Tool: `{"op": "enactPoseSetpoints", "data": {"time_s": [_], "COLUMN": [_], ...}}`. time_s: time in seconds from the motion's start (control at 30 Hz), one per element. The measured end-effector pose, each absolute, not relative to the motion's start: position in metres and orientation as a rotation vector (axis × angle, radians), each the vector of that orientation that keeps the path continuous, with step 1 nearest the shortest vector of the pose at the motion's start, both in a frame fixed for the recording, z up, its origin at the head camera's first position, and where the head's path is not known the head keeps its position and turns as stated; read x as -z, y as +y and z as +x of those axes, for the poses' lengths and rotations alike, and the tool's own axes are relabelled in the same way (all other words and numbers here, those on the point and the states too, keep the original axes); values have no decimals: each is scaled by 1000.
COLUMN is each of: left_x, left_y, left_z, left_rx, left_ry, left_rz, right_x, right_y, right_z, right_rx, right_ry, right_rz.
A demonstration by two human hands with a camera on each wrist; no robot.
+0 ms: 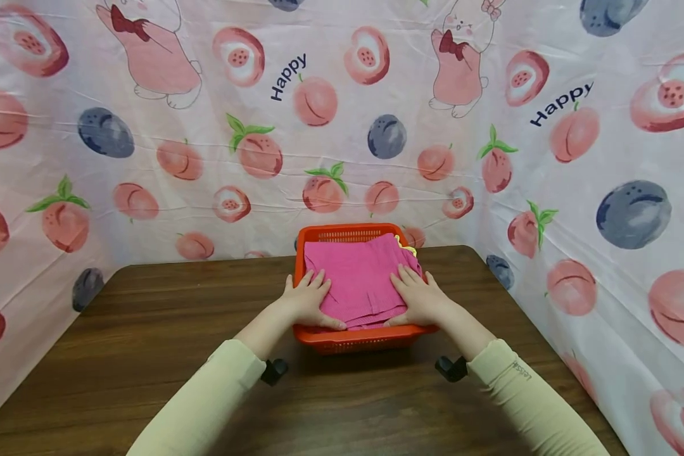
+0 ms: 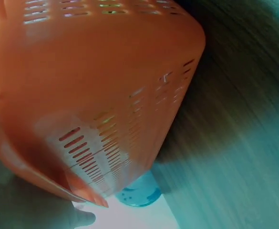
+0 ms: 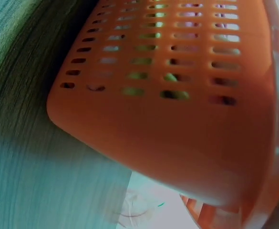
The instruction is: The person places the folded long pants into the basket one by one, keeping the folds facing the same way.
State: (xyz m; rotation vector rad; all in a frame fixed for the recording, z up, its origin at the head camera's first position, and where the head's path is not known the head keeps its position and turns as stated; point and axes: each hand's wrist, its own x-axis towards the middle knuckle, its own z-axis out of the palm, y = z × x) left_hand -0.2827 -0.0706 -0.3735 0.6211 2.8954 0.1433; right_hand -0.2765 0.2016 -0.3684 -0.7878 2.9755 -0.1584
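A folded pink garment (image 1: 359, 275) with ribbed edges lies on top inside an orange plastic basket (image 1: 356, 342). My left hand (image 1: 309, 301) rests on the garment's left side, fingers spread and pointing away, thumb along the near edge. On the opposite side, my right hand (image 1: 418, 297) lies flat on it with spread fingers. Yellow scalloped trim (image 1: 406, 246) peeks out at the far right corner. Both wrist views show the slotted basket walls (image 2: 96, 67) (image 3: 153, 129) close up, with bits of coloured cloth behind the slots.
The basket stands near the back of a dark brown wooden table (image 1: 165, 354). Behind and beside the table hangs a pale curtain (image 1: 330, 145) printed with peaches and rabbits. A black strap end (image 1: 274, 372) sticks out at the left wrist, and another (image 1: 451, 368) at the right.
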Motion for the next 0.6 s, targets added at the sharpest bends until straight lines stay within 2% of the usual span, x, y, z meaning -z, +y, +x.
{"op": "enactPoseSetpoints", "data": {"time_s": [0.33, 0.6], "left_x": [353, 334], "left_y": [-83, -97], "left_z": [-281, -282], "left_rx": [-259, -365], "left_ry": [2808, 2841], "left_rz": [682, 729], "right_x": [358, 346], "right_y": [221, 237], "right_z": [-272, -273], "right_rx": [473, 547], "right_ry": [2947, 3086], "right_rz": [-919, -940]}}
